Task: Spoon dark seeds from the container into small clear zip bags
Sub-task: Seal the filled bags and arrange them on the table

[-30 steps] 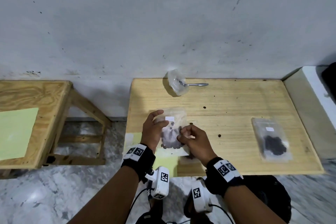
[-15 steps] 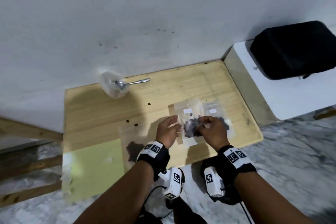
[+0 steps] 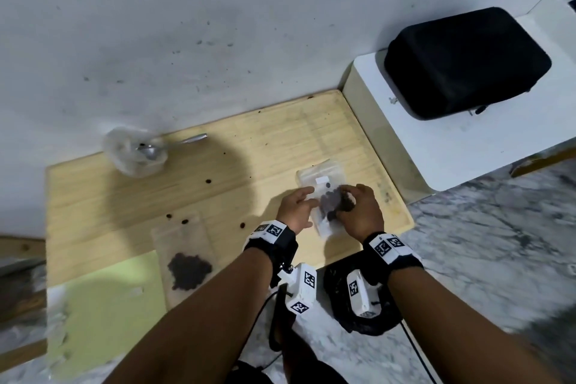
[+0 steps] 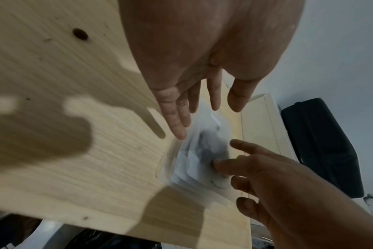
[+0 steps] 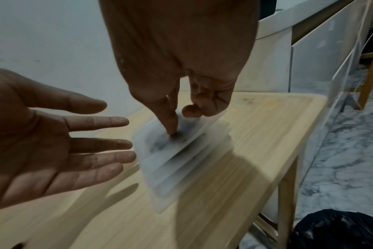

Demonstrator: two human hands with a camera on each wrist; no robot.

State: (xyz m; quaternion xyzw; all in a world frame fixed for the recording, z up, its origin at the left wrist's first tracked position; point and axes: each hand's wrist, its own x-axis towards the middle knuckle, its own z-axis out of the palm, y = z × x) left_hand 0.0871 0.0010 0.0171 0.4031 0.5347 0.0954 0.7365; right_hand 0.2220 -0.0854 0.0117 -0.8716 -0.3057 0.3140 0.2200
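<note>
A second ago we held the filled zip bag (image 3: 327, 196) near the left front of the table (image 3: 218, 165); now we have carried it across to the right side, on top of the bag that already lay there. The right wrist view shows blurred layered edges under it, so it seems to be landing on a small stack.

Our left hand (image 3: 294, 207) has let go: its fingers (image 4: 177, 118) are spread and straight just beside the bag's left edge, and whether they touch it we cannot tell. Our right hand (image 3: 361, 212) presses down on the seed lump with its index fingertip (image 5: 170, 129), the other fingers curled above the plastic.

Another filled bag (image 3: 184, 256) lies flat at the front left, partly over a green sheet (image 3: 109, 305). The clear container (image 3: 134, 150) sits at the back left with the spoon (image 3: 168, 146) resting in it, and it looks nearly empty; a few loose seeds (image 3: 208, 181) dot the wood.

We judge this bag as done and set aside. What remains is probably little, unless more empty bags are out of view.
</note>
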